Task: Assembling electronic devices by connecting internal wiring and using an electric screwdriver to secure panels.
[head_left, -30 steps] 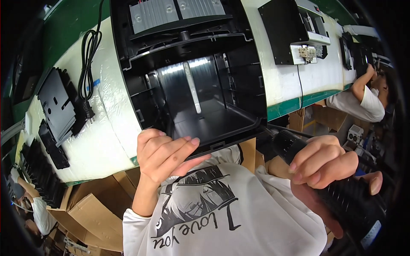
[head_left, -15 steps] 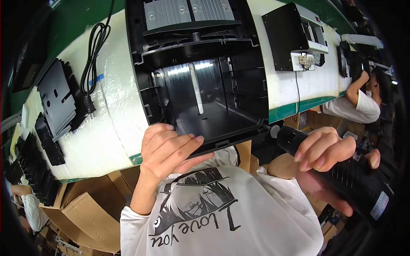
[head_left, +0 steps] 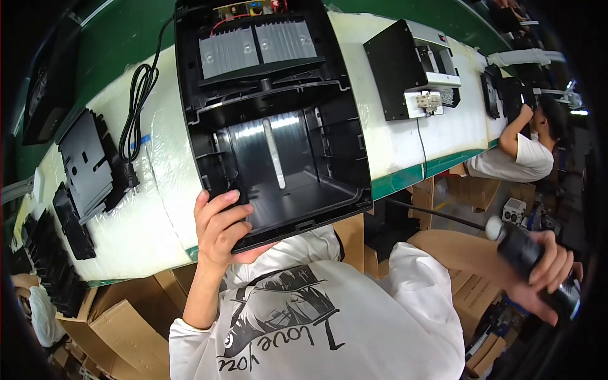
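Note:
A large black plastic housing stands tilted at the near edge of the bench, its open cavity facing up. My left hand grips the near left rim, fingers over the inside and the rest of the hand below. In the far part of the housing sit two finned silver heat sinks. Off to the right, my right hand is wrapped round a black electric screwdriver. Its long dark shaft points left toward the near right corner of the housing; the tip is hard to make out.
Left on the bench are a coiled black power cord, flat black panels and stacked black parts. At right stands a black-and-white machine, with a co-worker beyond. Cardboard boxes are below the bench edge.
My right hand has drawn the screwdriver away from the housing's near right corner, to the right and down. My left hand has shifted left along the rim. The whole view has shifted slightly.

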### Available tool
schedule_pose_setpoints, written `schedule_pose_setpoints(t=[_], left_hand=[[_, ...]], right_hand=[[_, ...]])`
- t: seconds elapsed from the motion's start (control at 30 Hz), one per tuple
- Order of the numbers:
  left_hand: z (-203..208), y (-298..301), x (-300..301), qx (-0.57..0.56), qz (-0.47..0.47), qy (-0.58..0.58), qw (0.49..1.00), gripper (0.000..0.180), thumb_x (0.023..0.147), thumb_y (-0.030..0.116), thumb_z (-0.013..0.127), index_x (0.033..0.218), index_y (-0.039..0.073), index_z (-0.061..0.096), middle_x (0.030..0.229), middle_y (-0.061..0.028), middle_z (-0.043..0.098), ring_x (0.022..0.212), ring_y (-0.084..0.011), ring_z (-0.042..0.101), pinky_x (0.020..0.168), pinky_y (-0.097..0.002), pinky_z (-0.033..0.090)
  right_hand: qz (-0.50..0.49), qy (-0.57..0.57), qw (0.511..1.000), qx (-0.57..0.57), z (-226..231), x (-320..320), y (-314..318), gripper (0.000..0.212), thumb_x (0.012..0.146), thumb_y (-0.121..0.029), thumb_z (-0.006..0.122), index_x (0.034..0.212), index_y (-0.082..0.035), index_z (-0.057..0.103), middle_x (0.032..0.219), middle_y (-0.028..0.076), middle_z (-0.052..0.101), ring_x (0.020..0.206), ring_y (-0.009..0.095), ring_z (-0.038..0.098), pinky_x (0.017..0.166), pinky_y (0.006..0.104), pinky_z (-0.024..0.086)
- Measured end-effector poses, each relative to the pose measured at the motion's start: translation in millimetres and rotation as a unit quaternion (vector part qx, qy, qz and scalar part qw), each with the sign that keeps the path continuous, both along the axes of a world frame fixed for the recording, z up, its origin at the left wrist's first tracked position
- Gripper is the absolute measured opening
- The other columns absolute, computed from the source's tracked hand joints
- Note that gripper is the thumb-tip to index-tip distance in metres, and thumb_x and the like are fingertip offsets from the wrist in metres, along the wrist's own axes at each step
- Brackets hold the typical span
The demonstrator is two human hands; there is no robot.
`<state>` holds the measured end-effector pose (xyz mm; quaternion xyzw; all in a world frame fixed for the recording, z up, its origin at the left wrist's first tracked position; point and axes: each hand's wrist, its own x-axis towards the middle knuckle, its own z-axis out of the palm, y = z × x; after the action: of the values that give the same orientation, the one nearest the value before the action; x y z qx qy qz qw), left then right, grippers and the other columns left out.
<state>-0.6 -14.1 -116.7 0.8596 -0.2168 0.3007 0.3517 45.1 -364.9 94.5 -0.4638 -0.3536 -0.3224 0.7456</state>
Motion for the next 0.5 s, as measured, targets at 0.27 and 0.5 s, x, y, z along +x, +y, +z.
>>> schedule_pose_setpoints(t=[0.27,0.5], left_hand=[[1,-21,-2,-0.024,0.009,0.006,1.0,0.039,0.067,0.035,0.076,0.079,0.011,0.047,0.073,-0.0025,0.058,0.098,-0.0287,0.056,0.107,-0.0497,0.026],[-2,-20,-1,-0.01,0.015,0.007,1.0,0.038,0.067,0.035,0.075,0.077,0.012,0.047,0.069,-0.0023,0.055,0.095,-0.0275,0.055,0.105,-0.0504,0.027]], right_hand=[[-0.313,-0.006,0.948,-0.06,-40,63,-59,0.076,0.073,-0.085,0.026,0.105,-0.019,0.047,0.063,0.01,0.05,0.048,0.023,0.046,0.047,0.0375,0.039],[-0.342,0.045,0.937,-0.057,-63,84,-66,0.089,0.073,-0.086,0.02,0.093,-0.004,0.05,0.062,0.011,0.052,0.047,0.023,0.049,0.047,0.0357,0.042]])
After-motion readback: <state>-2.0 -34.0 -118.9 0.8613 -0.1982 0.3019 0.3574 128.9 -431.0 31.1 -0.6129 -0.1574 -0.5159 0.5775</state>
